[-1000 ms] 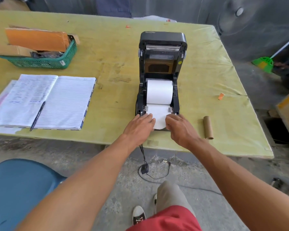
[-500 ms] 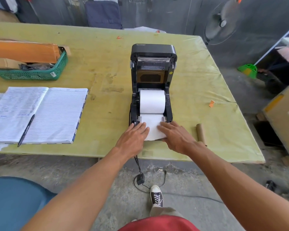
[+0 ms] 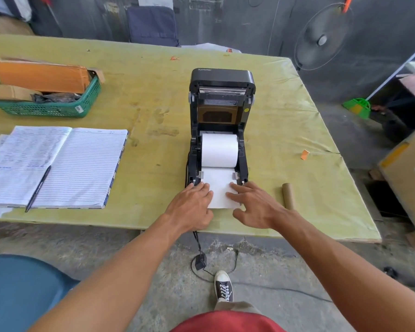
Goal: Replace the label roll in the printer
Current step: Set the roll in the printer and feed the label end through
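A black label printer [image 3: 222, 77] stands on the green table [image 3: 153, 97] with its lid swung up and back. A white label roll [image 3: 219, 149] lies in its bay, and the loose end of the paper [image 3: 219, 188] runs forward between two grey guides and out over the front. My left hand [image 3: 192, 204] rests flat on the paper's left edge, fingers together. My right hand [image 3: 254, 204] lies with spread fingers, fingertips on the paper's right edge. An empty brown cardboard core [image 3: 287, 195] lies on the table just right of my right hand.
An open lined notebook [image 3: 82, 164] with a black pen [image 3: 37, 189] lies at the left. A green basket [image 3: 58, 107] with brown cardboard stands at the back left. A black cable [image 3: 199, 257] hangs off the table's front edge. A blue seat [image 3: 17, 288] is at lower left; a fan [image 3: 322, 39] stands behind.
Both hands have slid a little toward me along the paper, and more of the loose end now lies out in front of the printer. The camera view has tilted up.
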A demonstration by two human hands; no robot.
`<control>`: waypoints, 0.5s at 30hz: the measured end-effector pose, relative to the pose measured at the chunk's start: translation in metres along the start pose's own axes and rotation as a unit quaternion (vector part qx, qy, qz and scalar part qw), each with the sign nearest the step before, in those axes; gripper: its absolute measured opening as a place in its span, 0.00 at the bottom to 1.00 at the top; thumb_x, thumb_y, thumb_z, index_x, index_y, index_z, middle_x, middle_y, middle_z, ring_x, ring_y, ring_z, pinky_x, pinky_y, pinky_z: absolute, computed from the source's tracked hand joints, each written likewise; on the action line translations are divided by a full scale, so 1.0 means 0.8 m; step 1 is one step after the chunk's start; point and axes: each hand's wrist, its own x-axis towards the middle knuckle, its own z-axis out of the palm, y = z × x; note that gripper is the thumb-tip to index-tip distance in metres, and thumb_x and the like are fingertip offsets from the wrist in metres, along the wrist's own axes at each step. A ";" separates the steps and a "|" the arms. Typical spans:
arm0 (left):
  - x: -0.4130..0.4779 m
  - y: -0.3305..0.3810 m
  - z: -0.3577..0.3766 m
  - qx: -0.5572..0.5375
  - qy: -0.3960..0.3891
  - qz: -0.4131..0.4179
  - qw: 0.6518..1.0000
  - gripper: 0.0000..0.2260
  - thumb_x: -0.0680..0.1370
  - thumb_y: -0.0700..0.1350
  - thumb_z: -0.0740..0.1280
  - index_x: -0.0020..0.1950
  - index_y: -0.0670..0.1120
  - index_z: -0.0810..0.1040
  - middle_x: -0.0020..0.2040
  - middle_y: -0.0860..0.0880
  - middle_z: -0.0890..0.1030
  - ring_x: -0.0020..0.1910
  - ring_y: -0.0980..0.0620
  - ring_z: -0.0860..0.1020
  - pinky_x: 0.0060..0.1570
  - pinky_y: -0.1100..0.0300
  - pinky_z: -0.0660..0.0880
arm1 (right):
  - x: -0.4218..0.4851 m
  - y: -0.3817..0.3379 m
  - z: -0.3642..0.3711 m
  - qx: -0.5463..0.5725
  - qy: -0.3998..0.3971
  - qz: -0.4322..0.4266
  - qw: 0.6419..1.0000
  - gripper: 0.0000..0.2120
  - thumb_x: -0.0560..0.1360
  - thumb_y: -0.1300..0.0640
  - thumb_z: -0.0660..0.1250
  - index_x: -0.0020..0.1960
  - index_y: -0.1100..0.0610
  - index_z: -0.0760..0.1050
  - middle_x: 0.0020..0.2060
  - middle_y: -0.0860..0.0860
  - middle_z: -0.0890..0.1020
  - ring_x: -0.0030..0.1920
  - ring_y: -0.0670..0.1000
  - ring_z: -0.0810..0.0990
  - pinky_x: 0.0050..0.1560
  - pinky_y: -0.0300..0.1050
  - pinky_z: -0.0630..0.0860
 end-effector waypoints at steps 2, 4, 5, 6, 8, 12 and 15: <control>-0.002 0.001 -0.008 -0.009 -0.001 0.010 1.000 0.29 0.73 0.52 0.54 0.70 0.38 0.72 0.72 0.39 0.70 0.73 0.45 0.65 0.74 0.49 0.55 | 0.000 -0.001 -0.009 0.093 -0.007 0.018 0.995 0.35 0.70 0.44 0.52 0.74 0.55 0.70 0.77 0.56 0.66 0.68 0.56 0.68 0.62 0.52 0.70; -0.004 0.001 -0.015 -0.046 0.013 0.006 0.999 0.25 0.73 0.52 0.54 0.57 0.39 0.81 0.64 0.40 0.78 0.67 0.45 0.73 0.72 0.47 0.58 | 0.004 -0.001 -0.018 0.201 -0.002 0.047 0.978 0.34 0.70 0.44 0.51 0.73 0.54 0.72 0.70 0.56 0.75 0.61 0.54 0.75 0.60 0.51 0.72; -0.002 0.000 -0.019 -0.079 0.031 -0.006 0.996 0.21 0.74 0.51 0.54 0.47 0.41 0.84 0.56 0.41 0.83 0.60 0.45 0.79 0.71 0.46 0.60 | 0.008 0.000 -0.022 0.242 0.002 0.065 0.968 0.32 0.71 0.45 0.52 0.72 0.54 0.72 0.67 0.56 0.79 0.59 0.52 0.77 0.61 0.52 0.73; 0.000 0.000 -0.022 -0.120 0.051 -0.021 0.991 0.19 0.75 0.49 0.54 0.35 0.43 0.81 0.44 0.43 0.85 0.46 0.46 0.82 0.68 0.47 0.65 | 0.013 0.002 -0.024 0.260 0.008 0.082 0.962 0.28 0.74 0.47 0.53 0.71 0.54 0.73 0.66 0.55 0.79 0.60 0.52 0.77 0.61 0.51 0.73; 0.011 0.001 -0.026 -0.155 0.105 -0.055 0.981 0.20 0.78 0.46 0.56 0.24 0.47 0.68 0.23 0.48 0.72 0.22 0.49 0.70 0.49 0.52 0.75 | 0.024 0.005 -0.026 0.238 0.036 0.105 0.965 0.19 0.79 0.56 0.57 0.67 0.54 0.77 0.65 0.54 0.80 0.60 0.54 0.79 0.61 0.49 0.75; 0.030 0.000 -0.032 -0.076 0.075 -0.064 0.992 0.07 0.78 0.45 0.67 0.43 0.44 0.81 0.37 0.47 0.83 0.36 0.48 0.79 0.39 0.56 0.74 | 0.038 -0.004 -0.011 0.072 0.065 0.064 0.993 0.20 0.75 0.55 0.72 0.67 0.55 0.75 0.63 0.52 0.79 0.58 0.56 0.80 0.58 0.50 0.77; 0.034 -0.004 -0.027 -0.018 0.034 -0.046 0.998 0.08 0.74 0.41 0.73 0.50 0.45 0.77 0.45 0.47 0.81 0.43 0.47 0.77 0.45 0.55 0.73 | 0.039 -0.010 0.016 -0.050 0.107 0.050 0.992 0.21 0.75 0.58 0.71 0.65 0.53 0.69 0.61 0.53 0.74 0.55 0.57 0.75 0.51 0.54 0.74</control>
